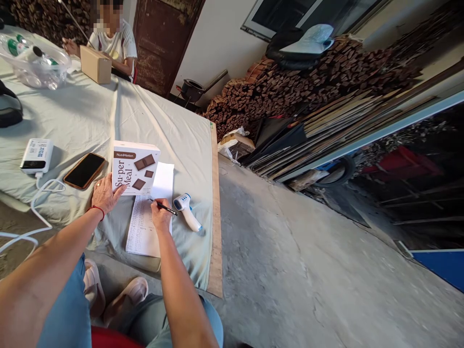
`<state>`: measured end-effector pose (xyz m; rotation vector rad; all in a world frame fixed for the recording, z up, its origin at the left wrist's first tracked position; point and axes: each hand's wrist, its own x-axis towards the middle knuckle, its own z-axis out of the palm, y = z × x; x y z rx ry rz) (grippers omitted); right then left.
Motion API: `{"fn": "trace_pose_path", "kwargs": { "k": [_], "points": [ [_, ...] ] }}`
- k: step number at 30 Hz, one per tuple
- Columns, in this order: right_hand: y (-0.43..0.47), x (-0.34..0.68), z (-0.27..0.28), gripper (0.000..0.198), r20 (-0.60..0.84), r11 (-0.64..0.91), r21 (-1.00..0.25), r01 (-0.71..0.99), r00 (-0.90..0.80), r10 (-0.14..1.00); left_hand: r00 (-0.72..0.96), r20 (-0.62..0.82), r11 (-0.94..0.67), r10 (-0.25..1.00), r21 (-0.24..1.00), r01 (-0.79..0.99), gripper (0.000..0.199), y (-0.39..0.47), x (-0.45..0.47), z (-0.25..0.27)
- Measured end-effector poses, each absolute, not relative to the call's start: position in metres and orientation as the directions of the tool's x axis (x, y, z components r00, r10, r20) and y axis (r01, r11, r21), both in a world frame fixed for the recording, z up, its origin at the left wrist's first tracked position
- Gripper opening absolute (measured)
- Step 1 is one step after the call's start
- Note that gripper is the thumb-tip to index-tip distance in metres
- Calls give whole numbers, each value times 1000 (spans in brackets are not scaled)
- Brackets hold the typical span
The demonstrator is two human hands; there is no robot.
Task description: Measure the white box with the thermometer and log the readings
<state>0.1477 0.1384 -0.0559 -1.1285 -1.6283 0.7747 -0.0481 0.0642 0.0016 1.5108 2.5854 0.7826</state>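
My left hand (105,194) grips the lower left of a white and brown NutriMotion "Su-per Meal" box (147,166), with the thumb across its front. The box stands over the upper part of a sheet of paper (145,237) and hides some of it. In my right hand (162,215) is a black pen (169,210), its tip side toward the paper just below the box. Small handwriting covers the left part of the sheet. Just right of that hand lies a white and blue infrared thermometer (188,212).
Left of the box are a phone (84,170) and a white power bank (37,155) with a cable. A cardboard box (95,65) and a clear basin (47,72) of bottles stand farther back, near a seated person (125,43). The table's wooden edge (215,217) runs along the right.
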Motion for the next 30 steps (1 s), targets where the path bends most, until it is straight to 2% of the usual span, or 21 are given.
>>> {"fn": "trace_pose_path", "kwargs": {
  "k": [17, 30],
  "points": [
    [136, 149, -49, 36, 307, 317, -918, 238, -80, 948, -525, 209, 400, 825, 442, 803, 64, 64, -49, 1],
    [137, 149, -54, 34, 357, 355, -889, 288, -47, 933, -520, 240, 377, 820, 458, 805, 67, 65, -51, -3]
  ]
}}
